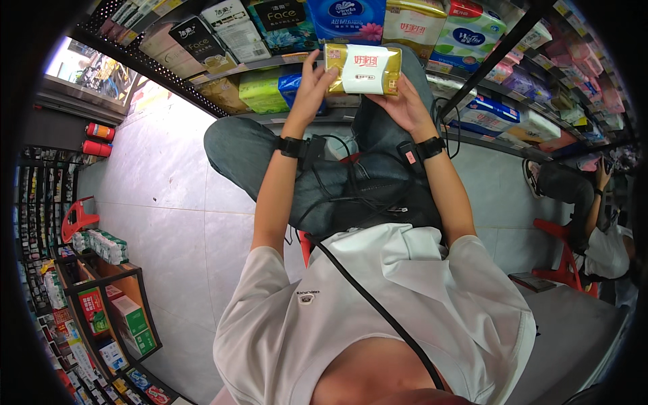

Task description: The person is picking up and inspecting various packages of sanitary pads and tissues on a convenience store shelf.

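A gold and white tissue pack (pixel 363 69) is held out in front of the lower shelves, above my knees. My left hand (pixel 313 90) touches its left end, thumb on the front and the other fingers spread beside it. The pack's lower right corner rests in my right hand (pixel 405 104), with the thumb along its edge and part of the fingers hidden behind it. Behind it stand a blue Vinda pack (pixel 347 23), a larger gold and white pack (pixel 414 25) and a green and white pack (pixel 468 38).
Black cables (pixel 349 187) cross my lap from the wrist straps. A bare shelf edge (pixel 268 63) runs behind the hands. At the right a person (pixel 602 243) sits near a red stool (pixel 559 253). A wooden shelf unit (pixel 134 288) with boxes stands at the lower left.
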`<state>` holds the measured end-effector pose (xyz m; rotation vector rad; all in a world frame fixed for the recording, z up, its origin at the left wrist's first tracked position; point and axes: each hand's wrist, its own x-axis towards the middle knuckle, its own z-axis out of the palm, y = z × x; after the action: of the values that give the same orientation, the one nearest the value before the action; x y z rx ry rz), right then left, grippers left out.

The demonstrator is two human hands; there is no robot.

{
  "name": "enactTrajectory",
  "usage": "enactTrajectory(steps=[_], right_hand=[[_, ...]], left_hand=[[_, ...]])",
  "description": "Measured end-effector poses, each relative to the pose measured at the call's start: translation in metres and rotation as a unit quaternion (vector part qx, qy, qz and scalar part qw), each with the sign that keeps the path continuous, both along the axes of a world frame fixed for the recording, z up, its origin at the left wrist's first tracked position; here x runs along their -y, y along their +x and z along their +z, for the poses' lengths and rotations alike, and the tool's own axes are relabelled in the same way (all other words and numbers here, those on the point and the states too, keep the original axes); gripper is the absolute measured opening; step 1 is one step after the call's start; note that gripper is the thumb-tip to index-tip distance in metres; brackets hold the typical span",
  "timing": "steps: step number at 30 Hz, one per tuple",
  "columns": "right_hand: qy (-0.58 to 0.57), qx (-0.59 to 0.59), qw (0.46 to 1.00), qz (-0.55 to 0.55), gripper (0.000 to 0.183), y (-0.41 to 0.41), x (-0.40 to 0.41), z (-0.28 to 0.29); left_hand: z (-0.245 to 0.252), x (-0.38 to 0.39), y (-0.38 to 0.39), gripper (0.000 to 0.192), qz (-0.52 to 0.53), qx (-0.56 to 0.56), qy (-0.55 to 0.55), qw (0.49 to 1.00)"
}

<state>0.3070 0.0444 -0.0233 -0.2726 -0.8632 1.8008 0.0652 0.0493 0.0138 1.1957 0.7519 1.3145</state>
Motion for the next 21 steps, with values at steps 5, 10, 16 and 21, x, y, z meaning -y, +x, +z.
enactTrajectory(steps=[5, 10, 16, 21], right_hand=[[0.000, -0.008, 1.000, -0.007, 0.056, -0.006, -0.003, 0.000], [0.007, 0.009, 1.000, 0.005, 0.052, -0.005, -0.002, 0.004], [-0.003, 0.026, 1.000, -0.003, 0.051, -0.006, 0.000, 0.002], [0.010, 0.042, 0.999, -0.002, 0.051, -0.004, -0.001, 0.000]], left_hand=[[-0.012, -0.001, 0.001, 0.064, 0.004, -0.043, -0.032, 0.999], [-0.020, 0.002, -0.001, 0.061, 0.096, -0.208, 0.095, 0.969], [-0.016, 0.007, 0.000, 0.061, 0.124, -0.255, 0.111, 0.953], [-0.022, 0.002, 0.002, 0.060, 0.140, -0.252, 0.120, 0.950]])
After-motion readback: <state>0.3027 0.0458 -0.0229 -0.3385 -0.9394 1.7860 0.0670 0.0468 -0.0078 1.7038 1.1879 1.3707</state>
